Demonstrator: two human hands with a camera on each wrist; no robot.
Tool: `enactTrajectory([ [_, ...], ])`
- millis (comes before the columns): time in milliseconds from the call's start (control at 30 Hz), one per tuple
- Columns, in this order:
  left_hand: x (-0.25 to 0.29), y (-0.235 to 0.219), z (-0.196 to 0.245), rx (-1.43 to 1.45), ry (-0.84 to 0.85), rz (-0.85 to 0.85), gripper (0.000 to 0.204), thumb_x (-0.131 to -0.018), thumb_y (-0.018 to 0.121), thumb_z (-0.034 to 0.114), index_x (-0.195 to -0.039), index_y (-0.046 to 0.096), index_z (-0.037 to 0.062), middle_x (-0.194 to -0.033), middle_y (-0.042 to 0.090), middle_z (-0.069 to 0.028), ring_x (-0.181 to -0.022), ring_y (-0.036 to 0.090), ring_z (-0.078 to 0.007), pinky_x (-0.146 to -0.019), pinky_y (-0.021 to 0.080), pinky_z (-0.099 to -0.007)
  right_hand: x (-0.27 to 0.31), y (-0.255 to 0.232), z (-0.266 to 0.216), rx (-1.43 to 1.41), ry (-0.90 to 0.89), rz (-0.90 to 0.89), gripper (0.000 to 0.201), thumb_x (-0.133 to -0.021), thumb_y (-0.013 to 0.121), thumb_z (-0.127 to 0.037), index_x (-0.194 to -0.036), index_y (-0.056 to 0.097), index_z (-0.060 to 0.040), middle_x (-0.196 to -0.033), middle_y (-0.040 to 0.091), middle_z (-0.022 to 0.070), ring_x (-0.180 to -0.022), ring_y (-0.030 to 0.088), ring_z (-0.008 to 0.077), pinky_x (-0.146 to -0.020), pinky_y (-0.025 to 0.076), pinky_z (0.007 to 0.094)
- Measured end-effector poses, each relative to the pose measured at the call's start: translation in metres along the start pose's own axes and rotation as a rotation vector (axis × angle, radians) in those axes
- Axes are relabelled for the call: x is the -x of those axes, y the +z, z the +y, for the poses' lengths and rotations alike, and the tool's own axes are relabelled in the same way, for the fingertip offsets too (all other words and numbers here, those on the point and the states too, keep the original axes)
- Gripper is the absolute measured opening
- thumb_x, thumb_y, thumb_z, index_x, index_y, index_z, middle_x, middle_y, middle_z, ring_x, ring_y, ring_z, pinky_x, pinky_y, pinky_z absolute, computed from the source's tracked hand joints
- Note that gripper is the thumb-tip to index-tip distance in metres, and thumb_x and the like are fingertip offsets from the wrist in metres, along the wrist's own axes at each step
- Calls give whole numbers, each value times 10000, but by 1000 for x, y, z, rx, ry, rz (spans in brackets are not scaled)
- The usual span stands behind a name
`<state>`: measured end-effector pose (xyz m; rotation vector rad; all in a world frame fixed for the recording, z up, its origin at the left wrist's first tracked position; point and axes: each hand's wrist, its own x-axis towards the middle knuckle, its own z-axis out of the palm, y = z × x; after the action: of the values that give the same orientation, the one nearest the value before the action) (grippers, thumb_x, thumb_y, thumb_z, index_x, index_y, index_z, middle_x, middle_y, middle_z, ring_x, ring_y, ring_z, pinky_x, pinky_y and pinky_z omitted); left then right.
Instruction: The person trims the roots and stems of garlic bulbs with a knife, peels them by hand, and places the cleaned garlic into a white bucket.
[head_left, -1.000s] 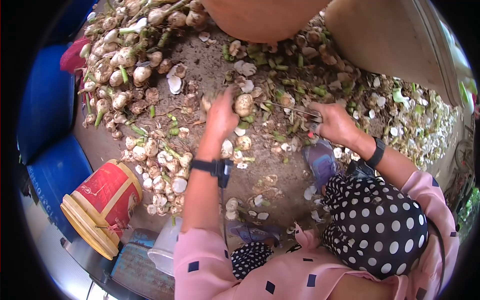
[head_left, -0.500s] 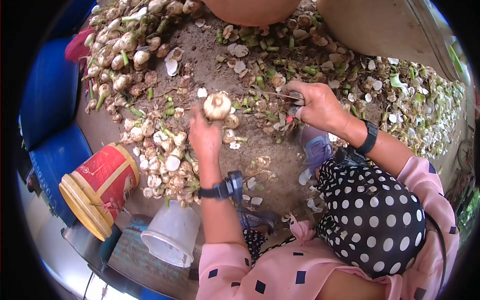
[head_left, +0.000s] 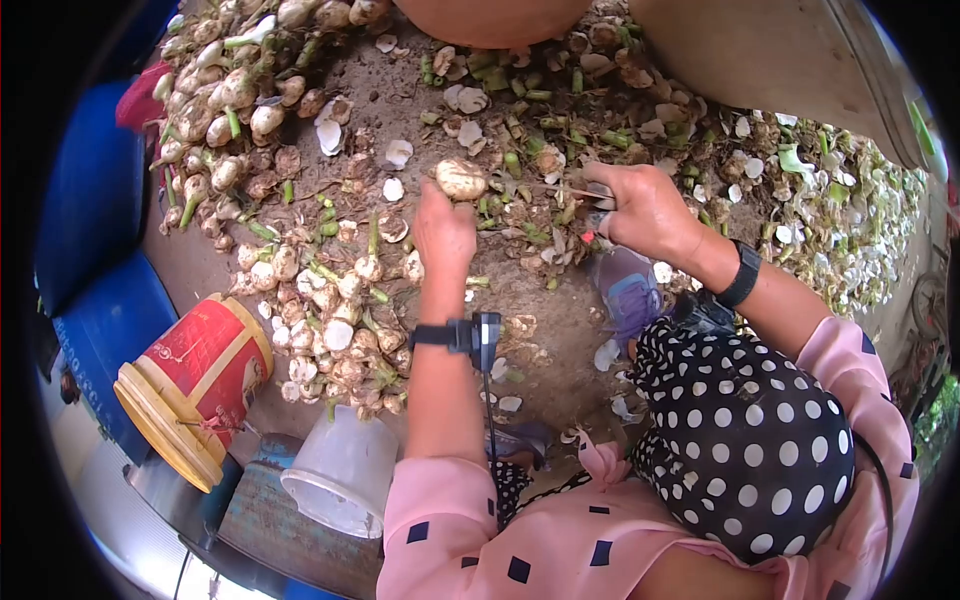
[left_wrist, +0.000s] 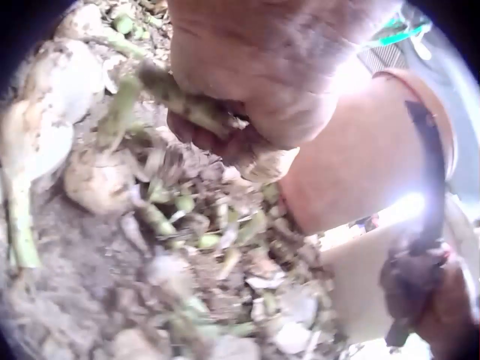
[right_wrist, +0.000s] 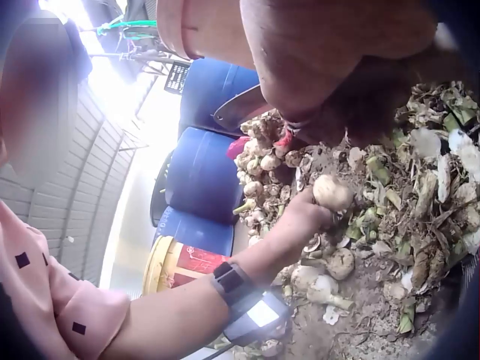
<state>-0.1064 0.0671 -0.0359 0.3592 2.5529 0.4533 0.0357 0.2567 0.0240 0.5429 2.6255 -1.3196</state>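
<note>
The bare dirt ground (head_left: 560,340) carries everything. A heap of pale bulbs with green stalks (head_left: 225,100) lies at the upper left, and a smaller pile of bulbs (head_left: 335,320) sits near the middle. Cut green stem pieces and husks (head_left: 560,120) are strewn across the top, and white peelings (head_left: 840,230) spread thickly to the right. A red and yellow bucket (head_left: 195,385) lies on its side, just beside a tipped white plastic container (head_left: 340,475).

No readable txt; red bucket (head_left: 195,385) label print too blurry.
</note>
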Motion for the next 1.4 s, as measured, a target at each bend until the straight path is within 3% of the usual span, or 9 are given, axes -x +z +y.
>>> enactTrajectory([
  [533,135,-27,16,1284,4,-232,401,-751,615,-15,-1147,558,-33,-1014,637,-90,-934,600,-173,-820,478,-288,7,-4,-24,244,-526,120,248,-609,686,-95,-810,541,-92,-690,564,81,-623,597,291,-514,466,381],
  [600,147,-36,16,1442,99,-253,436,-772,583,9,-1202,518,-11,-1123,599,-116,-986,595,-198,-833,495,-298,-6,0,14,409,-439,187,250,-650,688,-93,-871,571,-80,-696,582,62,-584,604,231,-499,459,370],
  [667,151,-44,16,1644,227,-354,428,-797,558,42,-1219,503,2,-1235,526,-132,-1074,558,-232,-901,476,-350,-16,-29,35,15,268,-22,330,-676,677,-89,-987,572,-54,-791,645,90,-638,628,197,-508,477,322],
  [800,101,-52,55,-138,647,140,443,-732,611,81,-1163,531,16,-1205,505,-162,-1209,440,-261,-1058,297,-449,-8,-16,-4,-1199,9,-371,358,-804,695,-185,-1092,572,-11,-949,624,30,-835,598,107,-709,494,253],
  [933,106,-21,56,427,314,634,620,-701,560,-38,-1293,408,64,-1290,432,-180,-1290,334,-269,-1087,239,-464,-8,5,-13,-1298,150,-287,497,-723,762,-275,-1090,554,-13,-958,598,37,-780,589,90,-719,503,227],
  [1067,124,-16,47,1750,-159,53,604,-787,483,-10,-1368,332,60,-1287,473,-169,-1153,509,-290,-963,451,-434,-4,15,-35,-914,27,-264,413,-728,740,-96,-1091,561,-14,-913,600,37,-622,517,31,-542,468,187],
  [1200,128,-25,25,1887,160,-110,442,-802,486,52,-1242,495,15,-1258,506,-169,-1113,550,-305,-914,490,-421,1,9,-51,-1008,21,-259,349,-731,738,-47,-1040,584,1,-924,643,42,-730,605,58,-607,498,211],
  [1233,130,-25,24,1889,159,-112,442,-802,486,52,-1242,495,15,-1258,506,-169,-1113,550,-305,-914,490,-421,-4,14,-41,-533,-343,-126,270,-741,736,-64,-975,609,-18,-831,662,35,-741,635,75,-618,507,232],
  [1400,130,-31,16,1355,34,89,293,-691,740,141,-909,609,-5,-891,630,-69,-825,612,-217,-813,472,-314,-13,8,-38,-569,-80,-347,223,-675,735,-73,-868,623,-57,-707,666,32,-649,649,168,-610,508,290],
])
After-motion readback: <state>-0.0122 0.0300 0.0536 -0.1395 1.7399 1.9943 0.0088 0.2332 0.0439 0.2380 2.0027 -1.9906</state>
